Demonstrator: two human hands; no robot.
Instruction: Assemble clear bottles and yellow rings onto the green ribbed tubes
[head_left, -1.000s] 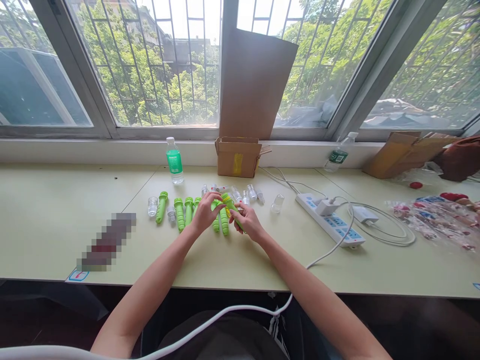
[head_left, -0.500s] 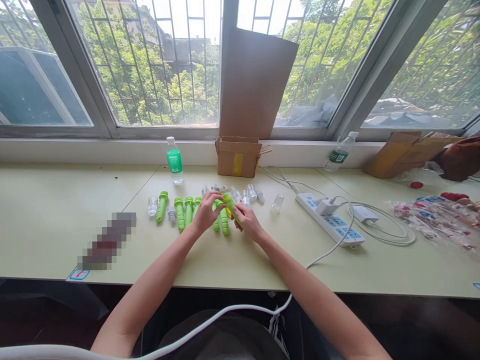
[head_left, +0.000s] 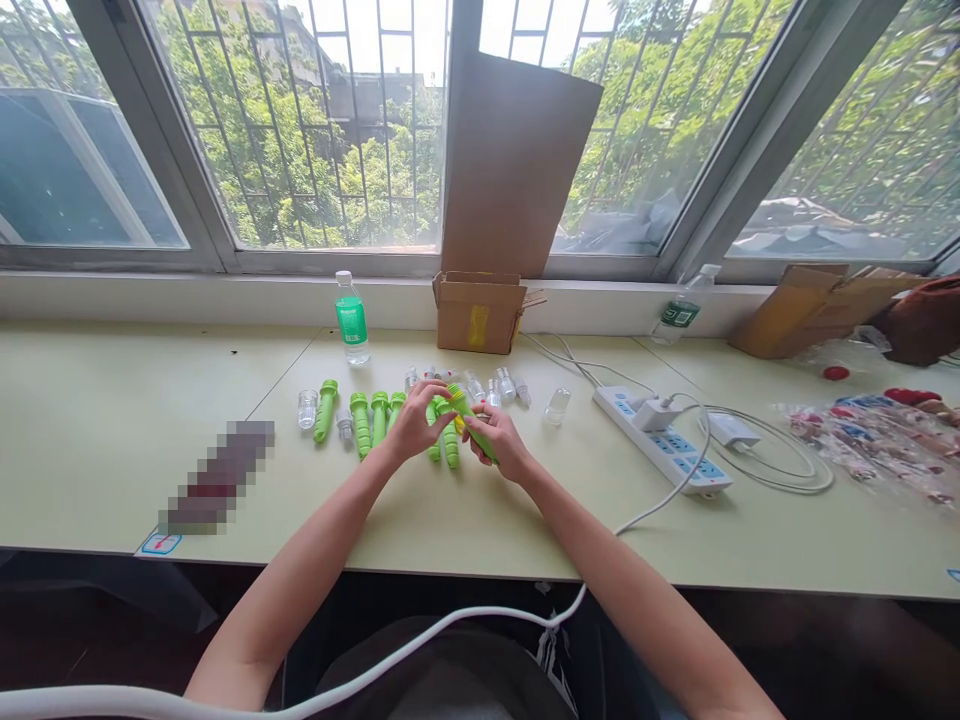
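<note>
A bright green plastic handle (head_left: 463,405) with a threaded end is tilted between my hands above the table. My right hand (head_left: 501,440) is wrapped round its body. My left hand (head_left: 415,420) is closed at the threaded top, thumb and fingers around it; anything small in those fingertips is hidden. Several green ribbed handles lie underneath and to the left, among them a green handle (head_left: 361,425) beside my left hand and a green handle (head_left: 325,410) farther left. Small clear plastic pieces lie around them, such as a clear cup (head_left: 307,409) and a clear dome (head_left: 556,406).
A green-labelled bottle (head_left: 351,318) and an opened cardboard box (head_left: 480,315) stand near the window. To the right lie a white power strip (head_left: 664,440) with cables and several bagged items (head_left: 877,430). A white cable (head_left: 480,612) crosses in front of my body.
The view has shifted slightly. My right hand has turned the green handle a little, so its lower end shows more below the fingers. My left hand stays at the threaded end.
</note>
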